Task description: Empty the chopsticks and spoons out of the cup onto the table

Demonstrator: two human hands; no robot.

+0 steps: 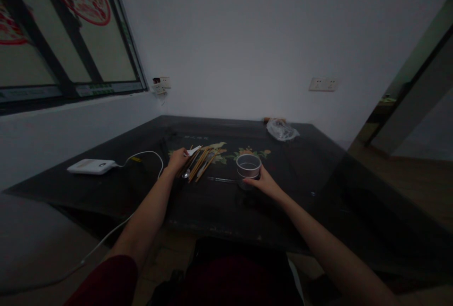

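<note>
My right hand (264, 183) is wrapped round the side of a silvery metal cup (248, 173), which stands upright on the dark table with its open top facing me. To the left, my left hand (179, 160) has its fingers closed at one end of a white spoon (194, 151). Beneath and beside that spoon lies a loose heap of wooden chopsticks (198, 164). Metal spoons (186, 173) are mixed in among them. My left fingertips are partly hidden, and the dim light blurs their edges.
A white device (91, 166) with a white cable (150, 152) lies on the left of the black table (212, 211). Crumpled clear plastic (281, 129) rests at the back, by a brown roll (271, 120). Wall sockets (323, 84) sit above.
</note>
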